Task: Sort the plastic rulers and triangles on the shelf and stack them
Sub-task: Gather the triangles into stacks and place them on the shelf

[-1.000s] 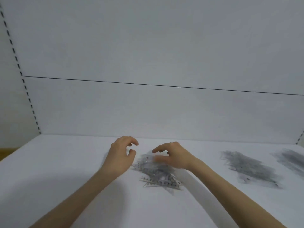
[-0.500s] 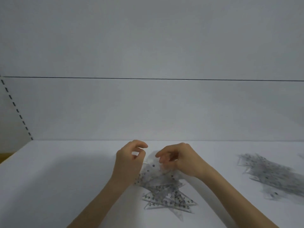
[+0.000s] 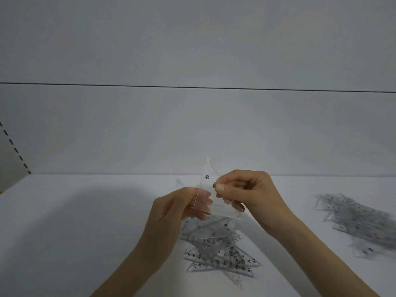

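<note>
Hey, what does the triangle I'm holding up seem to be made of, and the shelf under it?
The triangle: apparently clear glossy plastic; fingers and wall show through it, black markings printed. The shelf: smooth matt white, painted metal or board; cannot tell which.

Saw a triangle (image 3: 209, 179) upright at frame centre, gripped between left hand (image 3: 177, 209) and right hand (image 3: 250, 194). Found a pile (image 3: 218, 254) on the shelf (image 3: 85, 221) just below them. Noted a second pile (image 3: 355, 221) at right, well apart. Spotted a slotted strip (image 3: 15, 146) at left edge, beside the wall (image 3: 192, 125) behind.
</note>
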The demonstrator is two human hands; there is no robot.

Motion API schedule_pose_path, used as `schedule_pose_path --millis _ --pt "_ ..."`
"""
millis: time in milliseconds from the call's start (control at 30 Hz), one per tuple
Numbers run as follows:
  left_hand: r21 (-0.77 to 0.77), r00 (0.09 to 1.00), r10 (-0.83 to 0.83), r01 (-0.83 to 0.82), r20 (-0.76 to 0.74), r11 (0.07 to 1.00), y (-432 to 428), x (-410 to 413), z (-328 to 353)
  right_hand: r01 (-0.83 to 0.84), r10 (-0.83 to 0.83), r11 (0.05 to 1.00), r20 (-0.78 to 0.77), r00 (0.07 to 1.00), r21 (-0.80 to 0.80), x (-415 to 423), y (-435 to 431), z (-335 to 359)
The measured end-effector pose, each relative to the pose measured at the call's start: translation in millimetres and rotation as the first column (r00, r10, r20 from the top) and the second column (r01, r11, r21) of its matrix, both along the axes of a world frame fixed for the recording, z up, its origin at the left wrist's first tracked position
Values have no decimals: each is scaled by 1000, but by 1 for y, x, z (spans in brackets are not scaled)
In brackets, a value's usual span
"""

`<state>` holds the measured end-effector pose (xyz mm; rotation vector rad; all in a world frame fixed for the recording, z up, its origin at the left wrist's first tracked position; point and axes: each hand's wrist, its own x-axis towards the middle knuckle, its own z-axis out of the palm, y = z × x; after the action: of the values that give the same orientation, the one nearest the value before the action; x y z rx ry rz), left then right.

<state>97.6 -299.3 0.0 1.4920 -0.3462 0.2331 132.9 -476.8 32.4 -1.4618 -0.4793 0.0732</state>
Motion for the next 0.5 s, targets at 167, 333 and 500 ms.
schedule_pose_path --millis 167,333,500 --pt "-9 997 -46 47 55 999 -2 -5 3 -27 27 999 11 1000 -21 -2 2 -2" --pt "-33 996 44 -42 81 999 -1 -3 2 -60 61 996 15 998 -68 -4 -1 -2" --pt "-100 989 128 -120 74 988 2 -4 5 -2 36 975 149 988 -223 -6 -4 3"
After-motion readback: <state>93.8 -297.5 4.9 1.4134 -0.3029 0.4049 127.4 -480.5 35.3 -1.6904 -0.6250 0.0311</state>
